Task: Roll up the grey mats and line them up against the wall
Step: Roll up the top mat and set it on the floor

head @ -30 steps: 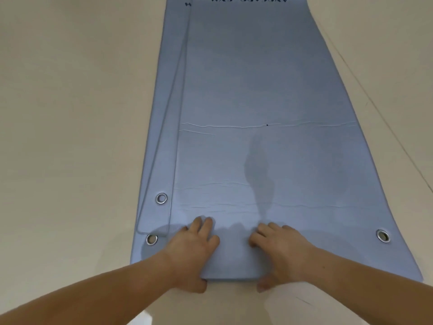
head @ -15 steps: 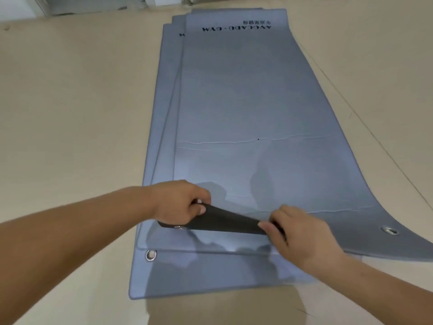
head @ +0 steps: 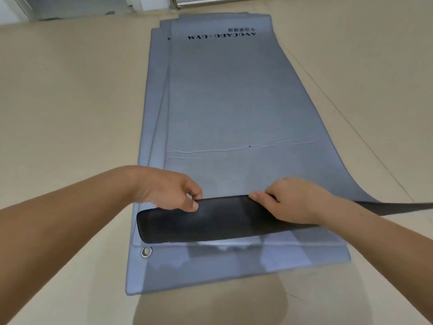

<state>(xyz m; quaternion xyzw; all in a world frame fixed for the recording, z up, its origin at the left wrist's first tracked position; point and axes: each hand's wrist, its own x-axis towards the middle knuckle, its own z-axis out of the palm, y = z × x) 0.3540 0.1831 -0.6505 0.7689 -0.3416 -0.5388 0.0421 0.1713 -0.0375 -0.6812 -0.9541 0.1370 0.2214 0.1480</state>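
A stack of grey mats lies flat on the beige floor, running away from me. The top grey mat (head: 229,102) carries black lettering at its far end. Its near edge is lifted and folded back toward the far end, so its dark underside (head: 210,221) shows as a wide black band. My left hand (head: 171,191) pinches that folded edge on the left. My right hand (head: 293,200) grips the same edge further right. Below it the lower mats (head: 234,270) stay flat, one with a metal eyelet (head: 146,251) at its near left corner.
Beige floor (head: 70,102) surrounds the stack on all sides. A wall base and a doorway with a metal threshold (head: 210,1) stand beyond the mats' far end. A thin floor seam (head: 339,109) runs diagonally along the right.
Both hands went from pressing flat on the mat's near edge to gripping it and lifting it. The edge has curled back farther, so more of the dark underside shows.
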